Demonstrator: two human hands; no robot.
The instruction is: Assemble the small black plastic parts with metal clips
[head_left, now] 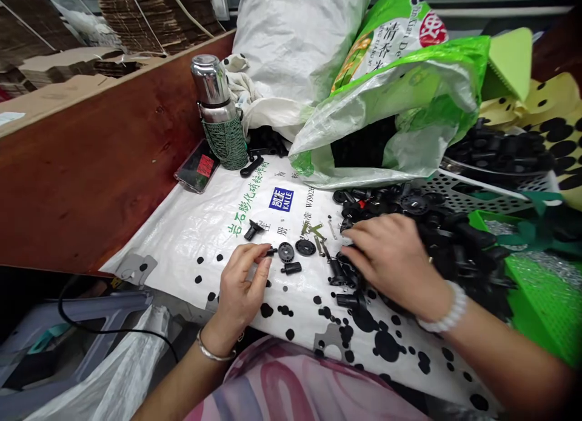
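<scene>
Black piece (272, 251) pinched by left fingers (260, 278) — right fingers (364, 235) (slightly parted) near heaped parts (454, 257).

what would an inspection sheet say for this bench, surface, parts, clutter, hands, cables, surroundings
Surface: white printed sheet, marked with dark spots
Parts: black discs lie right of the left fingertips; a pile of black parts covers the right side
Clutter: metal flask and phone near the brown board; open green-and-white bag behind
Left hand: pinches a small black part
Right hand: at the pile's edge; grip cannot be told
Cables: one black cable, lower left, off the sheet
Surroundings: stacked cardboard behind the board; green tray at right
</scene>
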